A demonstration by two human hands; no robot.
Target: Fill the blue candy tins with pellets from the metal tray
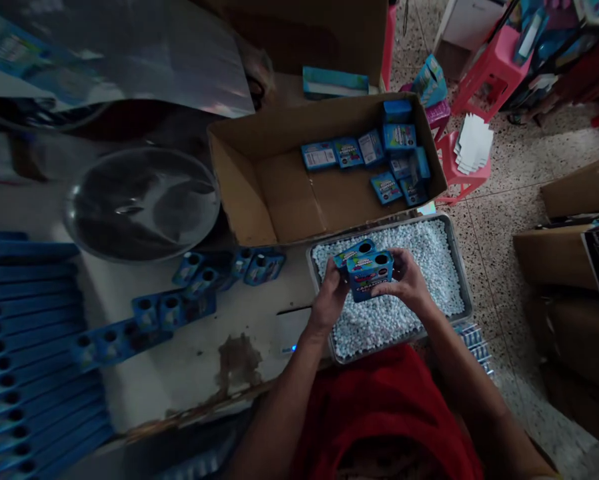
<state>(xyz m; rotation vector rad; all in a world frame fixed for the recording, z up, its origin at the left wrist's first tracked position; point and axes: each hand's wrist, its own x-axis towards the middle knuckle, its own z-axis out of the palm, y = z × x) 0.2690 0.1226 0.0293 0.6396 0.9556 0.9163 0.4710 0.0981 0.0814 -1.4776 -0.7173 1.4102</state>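
Over a metal tray [452, 267] full of small pale blue and white pellets, both my hands hold small blue boxes with round dark holes in their tops. My left hand [330, 297] has its fingers around the rear box [352, 253]. In my right hand [407, 283] is the front box [369, 280], its printed face toward me, thumb across the front. The two boxes are side by side and overlap in view. Behind the tray, a long open cardboard box [284, 200] holds several blue boxes [349, 153], some lying flat.
Left on the table [179, 373] are a round metal basin [142, 203], several small blue boxes [172, 310] and rows of long blue cartons [39, 353]. A small scale [292, 330] with a blue light adjoins the tray. Pink stools [494, 73] and cardboard boxes [554, 257] stand right.
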